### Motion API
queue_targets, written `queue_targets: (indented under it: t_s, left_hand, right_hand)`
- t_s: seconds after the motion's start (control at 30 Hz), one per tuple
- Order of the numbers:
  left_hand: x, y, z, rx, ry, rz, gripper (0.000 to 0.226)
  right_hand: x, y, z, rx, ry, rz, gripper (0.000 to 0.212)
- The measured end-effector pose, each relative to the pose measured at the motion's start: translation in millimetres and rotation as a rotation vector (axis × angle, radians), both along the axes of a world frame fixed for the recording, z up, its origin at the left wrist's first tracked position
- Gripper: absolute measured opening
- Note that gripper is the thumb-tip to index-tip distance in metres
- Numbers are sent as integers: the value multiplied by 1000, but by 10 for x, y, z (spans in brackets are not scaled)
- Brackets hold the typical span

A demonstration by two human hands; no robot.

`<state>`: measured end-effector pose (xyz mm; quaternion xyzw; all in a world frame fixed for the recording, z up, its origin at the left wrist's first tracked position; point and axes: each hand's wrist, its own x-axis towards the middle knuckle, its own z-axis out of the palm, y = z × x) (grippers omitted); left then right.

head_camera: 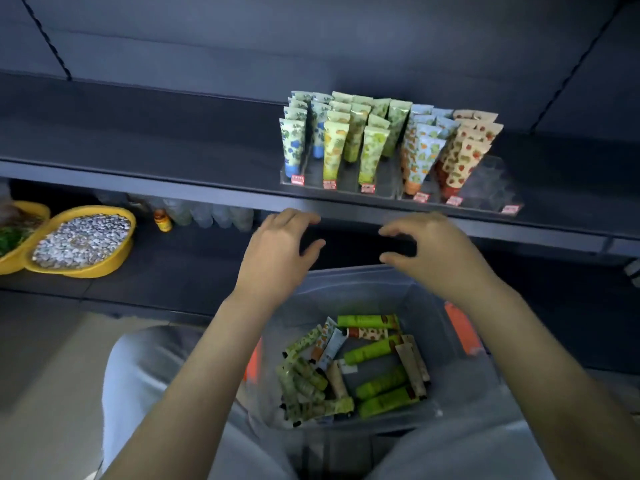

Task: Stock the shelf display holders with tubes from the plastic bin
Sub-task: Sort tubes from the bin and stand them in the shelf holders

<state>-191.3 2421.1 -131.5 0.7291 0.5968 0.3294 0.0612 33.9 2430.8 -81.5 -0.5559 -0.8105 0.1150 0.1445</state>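
A clear plastic bin (446,344) rests on my lap, with several loose tubes (356,368) lying in it, green and patterned. On the dark shelf (173,140) stand clear display holders (488,183) with upright tubes (374,140) in rows: blue, yellow-green, orange and strawberry prints. The rightmost holder slot holds nothing. My left hand (277,251) and my right hand (433,251) hover above the bin's far rim, just below the shelf's front edge. Both have curled, spread fingers and hold nothing.
On the lower shelf at the left sit two yellow bowls (86,265), one full of pale pebbles, beside a small orange bottle (162,220) and a row of clear cups (211,216). Price tags (367,188) line the holders' front.
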Motion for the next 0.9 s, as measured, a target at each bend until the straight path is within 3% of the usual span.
queue_targets:
  t_s: [0.23, 0.47, 0.8, 0.9]
  left_hand:
    - [242, -371, -1012, -389, 67, -65, 35]
    - [241, -644, -1719, -734, 50, 36, 35]
    - [243, -359, -2109, -809, -87, 261, 48]
    - [267, -257, -2256, -837, -145, 337, 55]
  right_hand:
    - [345, -400, -1229, -289, 76, -135, 34]
    - [543, -554, -1994, -476, 137, -285, 33]
    - [639, -224, -2354, -599, 247, -462, 32]
    - [721, -141, -2460, -630, 357, -587, 34]
